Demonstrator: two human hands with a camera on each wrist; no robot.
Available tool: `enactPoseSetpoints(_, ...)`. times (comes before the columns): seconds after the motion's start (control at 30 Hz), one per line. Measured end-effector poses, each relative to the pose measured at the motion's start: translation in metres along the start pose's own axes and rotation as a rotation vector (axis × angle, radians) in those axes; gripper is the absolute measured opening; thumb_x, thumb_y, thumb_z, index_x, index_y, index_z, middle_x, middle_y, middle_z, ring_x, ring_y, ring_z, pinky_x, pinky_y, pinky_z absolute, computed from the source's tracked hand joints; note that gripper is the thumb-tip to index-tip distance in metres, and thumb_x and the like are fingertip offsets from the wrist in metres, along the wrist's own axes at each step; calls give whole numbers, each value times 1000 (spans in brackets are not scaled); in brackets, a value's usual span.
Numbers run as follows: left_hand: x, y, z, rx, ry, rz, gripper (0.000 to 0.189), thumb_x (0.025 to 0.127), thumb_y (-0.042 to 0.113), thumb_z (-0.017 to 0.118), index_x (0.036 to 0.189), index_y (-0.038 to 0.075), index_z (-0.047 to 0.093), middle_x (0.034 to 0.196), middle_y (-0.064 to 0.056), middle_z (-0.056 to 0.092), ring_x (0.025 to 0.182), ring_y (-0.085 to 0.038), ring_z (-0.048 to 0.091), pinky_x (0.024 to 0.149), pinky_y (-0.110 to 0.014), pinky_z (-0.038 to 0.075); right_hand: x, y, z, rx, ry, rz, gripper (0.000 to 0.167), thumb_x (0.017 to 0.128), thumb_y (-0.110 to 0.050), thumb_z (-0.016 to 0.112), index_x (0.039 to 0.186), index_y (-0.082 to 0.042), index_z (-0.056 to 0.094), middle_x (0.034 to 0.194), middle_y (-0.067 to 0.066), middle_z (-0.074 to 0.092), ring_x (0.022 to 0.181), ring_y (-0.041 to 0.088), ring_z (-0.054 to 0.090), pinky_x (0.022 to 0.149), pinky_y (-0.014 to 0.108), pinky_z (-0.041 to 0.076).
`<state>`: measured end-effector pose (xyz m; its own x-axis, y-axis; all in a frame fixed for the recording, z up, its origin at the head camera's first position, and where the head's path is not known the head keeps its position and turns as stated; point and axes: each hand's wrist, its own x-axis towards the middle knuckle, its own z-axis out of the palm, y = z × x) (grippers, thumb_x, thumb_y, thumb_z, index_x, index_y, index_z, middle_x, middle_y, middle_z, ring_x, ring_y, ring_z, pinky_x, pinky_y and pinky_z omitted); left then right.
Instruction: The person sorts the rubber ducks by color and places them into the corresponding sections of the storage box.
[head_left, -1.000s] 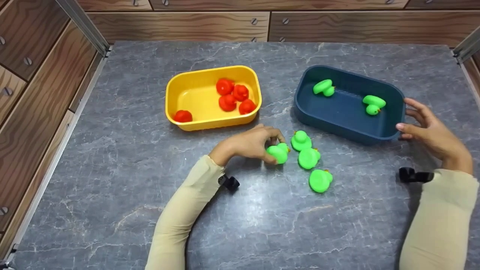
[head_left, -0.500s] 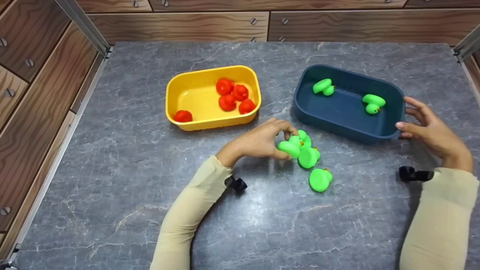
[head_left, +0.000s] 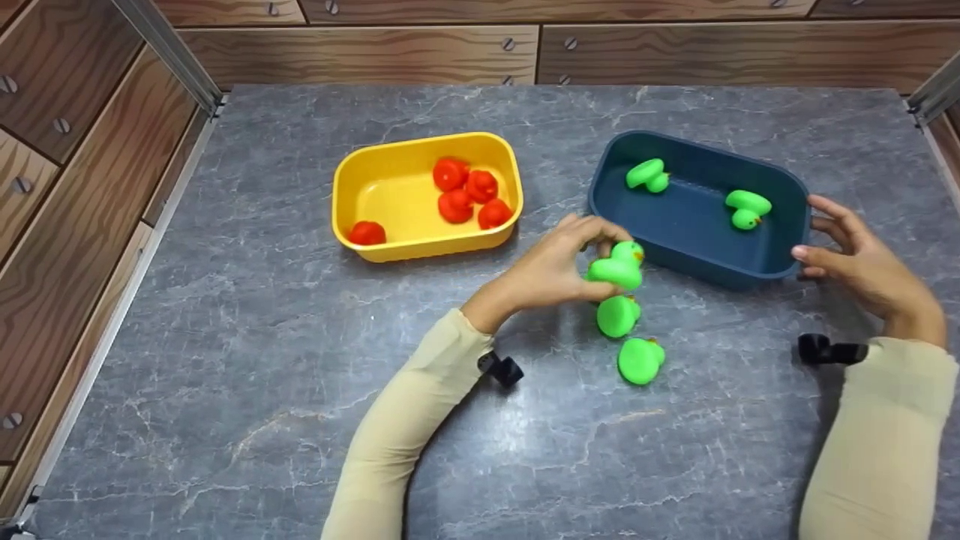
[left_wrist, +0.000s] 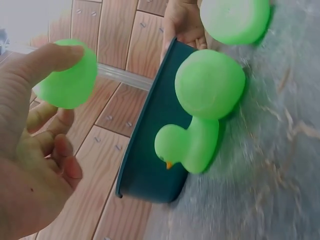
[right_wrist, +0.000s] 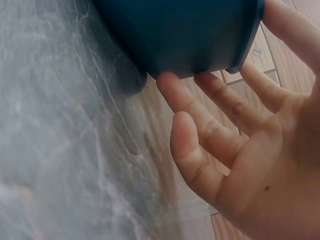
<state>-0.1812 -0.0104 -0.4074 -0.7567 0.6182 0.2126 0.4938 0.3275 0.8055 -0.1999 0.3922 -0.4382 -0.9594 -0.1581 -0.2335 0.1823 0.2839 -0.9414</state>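
Note:
A green rubber duck [head_left: 621,264] is pinched between the thumb and fingers of my left hand [head_left: 551,264], held above the table. Beneath it in the head view lie two green ducks, a nearer one [head_left: 640,361] and a middle one [head_left: 616,316]. The left wrist view reveals a third duck [left_wrist: 195,147] on the table, its orange beak showing. My right hand [head_left: 874,274] touches the right end of a dark blue bin [head_left: 694,262], fingers spread along its outer wall. Two green ducks, one left [head_left: 645,175] and one right [head_left: 748,208], lie inside that bin.
To the left of the blue bin stands a yellow bin [head_left: 409,251] holding several red ducks [head_left: 455,204]. Both bins rest on a grey marbled table [head_left: 247,360]. Wood-patterned panels [head_left: 360,56] border the back and left side.
My left hand has carried its green duck up and to the right, from the table toward the blue bin's near wall. The right hand and both bins have stayed in place.

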Motion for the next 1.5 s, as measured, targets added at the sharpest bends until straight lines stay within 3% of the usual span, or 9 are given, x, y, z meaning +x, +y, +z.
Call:
enactPoseSetpoints(0.27, 21, 6, 11, -6, 149, 37, 48, 77, 26, 81, 119, 14, 61, 94, 3, 58, 91, -10, 44, 78, -18, 35, 0, 0, 0, 48, -2, -8, 74, 94, -2, 58, 152, -28, 21, 119, -14, 40, 87, -2, 59, 68, 16, 52)
enactPoseSetpoints(0.4, 33, 6, 16, -15, 167, 5, 49, 78, 30, 80, 121, 16, 60, 95, 4, 57, 89, -8, 42, 75, -18, 36, 0, 2, 1, 119, -15, -29, 73, 93, 3, 57, 151, -26, 24, 118, -12, 41, 87, -1, 60, 67, 17, 52)
enactPoseSetpoints(0.63, 50, 5, 17, -2, 202, -47, 52, 79, 33, 79, 123, 16, 58, 94, 3, 57, 89, -9, 44, 74, -17, 37, -2, 5, 3, 148, -29, -21, 74, 93, 4, 57, 151, -26, 21, 119, -12, 41, 87, 0, 61, 67, 18, 52)
enactPoseSetpoints(0.93, 76, 8, 25, 65, 191, -215, 55, 81, 45, 74, 129, 25, 55, 98, 9, 57, 94, -6, 47, 71, -15, 39, -3, 7, 3, 143, -37, -28, 73, 93, 4, 56, 150, -27, 23, 121, -11, 40, 88, 1, 60, 68, 18, 52)
enactPoseSetpoints(1.17, 94, 4, 38, 151, 290, -378, 55, 82, 51, 71, 130, 30, 53, 94, 12, 54, 81, -2, 47, 62, -15, 37, -3, 5, 3, 146, -33, -19, 74, 94, 3, 55, 151, -28, 21, 121, -11, 39, 87, 2, 59, 67, 18, 52)
enactPoseSetpoints(1.3, 99, -2, 42, 177, 329, -422, 56, 82, 50, 71, 131, 30, 53, 94, 12, 55, 81, -2, 49, 61, -16, 37, -3, 2, 2, 152, -27, -21, 74, 94, 4, 55, 151, -28, 21, 121, -11, 40, 86, 2, 59, 67, 17, 51)
enactPoseSetpoints(1.5, 99, -6, 41, 192, 329, -441, 57, 82, 52, 71, 132, 32, 52, 95, 13, 56, 84, -2, 49, 62, -16, 38, -2, 2, 1, 151, -32, -31, 74, 93, 4, 55, 151, -27, 21, 121, -11, 40, 87, 1, 59, 67, 17, 51)
